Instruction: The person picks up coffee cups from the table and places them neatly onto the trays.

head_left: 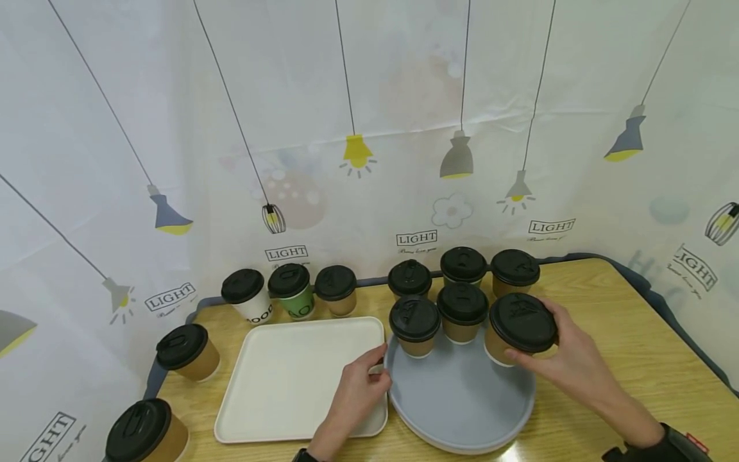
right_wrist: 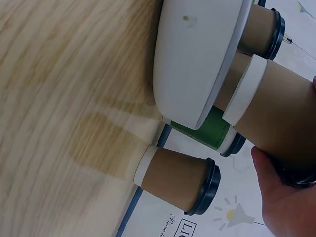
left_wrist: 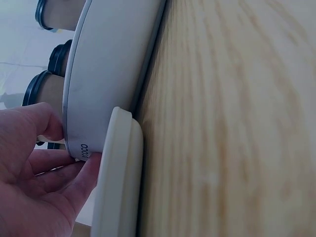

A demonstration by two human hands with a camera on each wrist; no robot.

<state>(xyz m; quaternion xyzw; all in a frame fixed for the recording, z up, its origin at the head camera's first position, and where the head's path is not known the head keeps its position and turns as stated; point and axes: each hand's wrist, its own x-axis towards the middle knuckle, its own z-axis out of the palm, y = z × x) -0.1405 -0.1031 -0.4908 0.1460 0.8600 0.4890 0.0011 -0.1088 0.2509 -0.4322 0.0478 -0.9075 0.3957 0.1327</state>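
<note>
My right hand (head_left: 577, 359) grips a brown paper coffee cup (right_wrist: 281, 108) with a black lid, thumb on the near side and fingers round the far side. The cup is tilted at the right part of a round grey turntable-like tray (head_left: 456, 404); in the right wrist view a gap shows under its base. Two more lidded brown cups, one left (head_left: 417, 346) and one middle (head_left: 462, 332), stand on the round tray's far part. My left hand (head_left: 358, 391) holds that tray's left rim between thumb and fingers, beside a white rectangular tray (head_left: 300, 378).
Behind the round tray stand three lidded cups, including a green one (right_wrist: 205, 131) and a brown one (right_wrist: 173, 177). A white cup (head_left: 254, 308), a green cup (head_left: 300, 305) and a brown cup (head_left: 340, 303) line the white tray's back. Two brown cups stand left.
</note>
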